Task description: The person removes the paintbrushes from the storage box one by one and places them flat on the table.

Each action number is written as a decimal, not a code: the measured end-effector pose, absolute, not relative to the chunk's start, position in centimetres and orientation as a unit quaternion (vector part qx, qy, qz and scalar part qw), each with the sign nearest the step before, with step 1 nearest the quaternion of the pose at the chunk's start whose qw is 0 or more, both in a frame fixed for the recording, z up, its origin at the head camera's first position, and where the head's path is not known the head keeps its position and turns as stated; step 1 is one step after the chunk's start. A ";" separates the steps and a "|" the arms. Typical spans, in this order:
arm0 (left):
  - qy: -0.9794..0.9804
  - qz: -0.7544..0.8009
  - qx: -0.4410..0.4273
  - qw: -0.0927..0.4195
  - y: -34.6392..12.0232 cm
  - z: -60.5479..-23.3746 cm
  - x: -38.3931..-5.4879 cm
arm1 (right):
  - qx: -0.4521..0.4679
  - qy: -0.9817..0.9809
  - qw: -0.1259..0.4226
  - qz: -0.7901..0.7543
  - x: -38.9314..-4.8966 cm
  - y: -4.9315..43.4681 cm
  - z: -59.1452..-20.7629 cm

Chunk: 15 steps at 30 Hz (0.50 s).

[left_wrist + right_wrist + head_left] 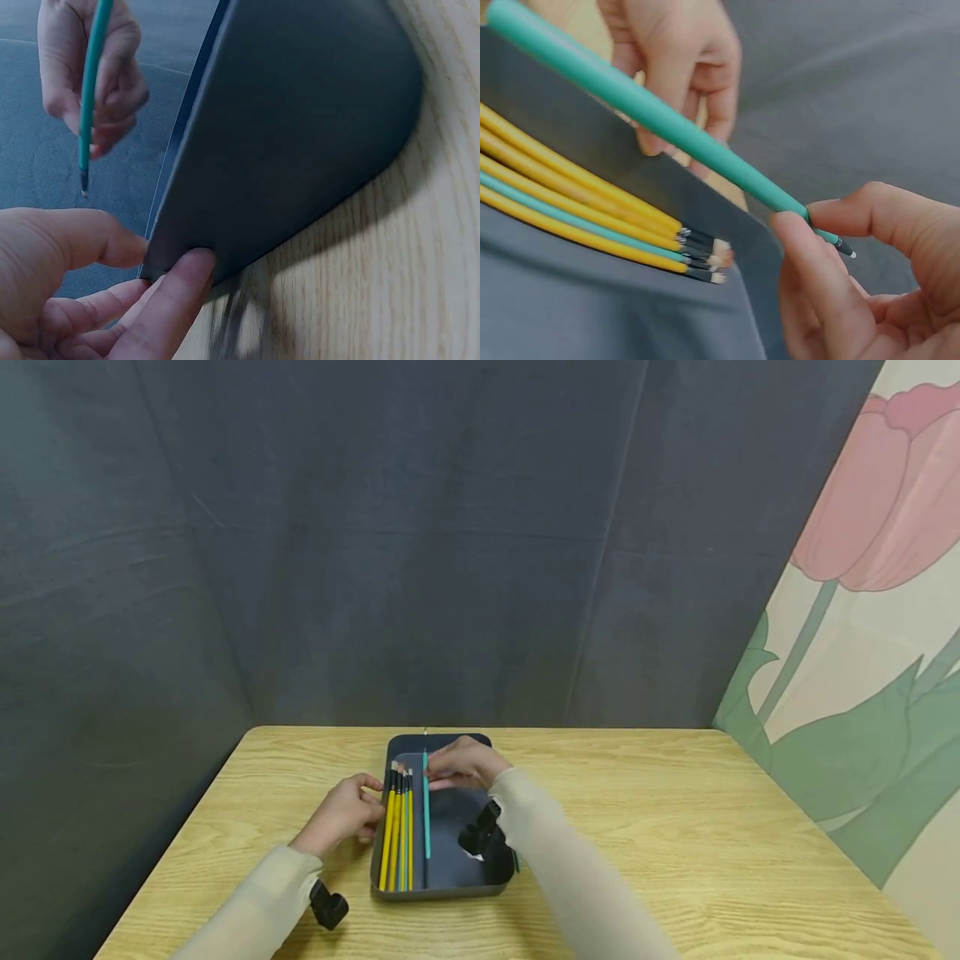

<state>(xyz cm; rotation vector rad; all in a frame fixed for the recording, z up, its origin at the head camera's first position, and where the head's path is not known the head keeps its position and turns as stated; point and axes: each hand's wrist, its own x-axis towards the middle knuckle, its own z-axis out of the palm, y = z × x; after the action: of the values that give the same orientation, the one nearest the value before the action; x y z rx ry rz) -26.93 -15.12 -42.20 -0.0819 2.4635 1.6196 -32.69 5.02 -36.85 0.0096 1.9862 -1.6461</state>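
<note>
My right hand [461, 762] pinches a teal paintbrush [427, 818] near its black ferrule, between thumb and fingertips. The brush [652, 112] is held over a dark grey metal tray [438, 894], its small pale tip pointing to the far side. Along the tray's left side lies a row of paintbrushes [394, 835], several with yellow handles and one teal, bristles away from me. At the left long side, my left hand [348, 810] grips the tray's rim. In the left wrist view the thumb is at the rim and a finger lies against the outer wall [300, 112].
The tray stands on a light wood table [637, 827]. A thin teal end [516, 862] shows at the tray's right edge, partly behind my right wrist. A dark cloth [420, 543] hangs behind the table, and a tulip-patterned curtain [862, 693] is at the right.
</note>
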 end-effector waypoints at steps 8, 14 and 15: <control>0.828 0.552 -0.027 0.094 -15.4 -42.1 -26.8 | -0.002 0.711 0.283 -0.644 -32.9 7.0 -35.6; 0.826 0.555 -0.025 0.094 -15.4 -42.3 -26.8 | -0.015 0.715 0.272 -0.644 -32.7 9.6 -35.5; 0.827 0.554 -0.025 0.094 -15.4 -42.4 -26.8 | -0.017 0.716 0.271 -0.643 -32.7 10.0 -35.5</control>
<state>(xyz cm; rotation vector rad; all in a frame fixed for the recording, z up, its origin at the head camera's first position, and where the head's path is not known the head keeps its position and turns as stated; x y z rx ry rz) -26.81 -15.38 -42.36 -0.0743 2.4539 1.6434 -32.68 10.01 -35.51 -0.0451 1.9299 -1.7316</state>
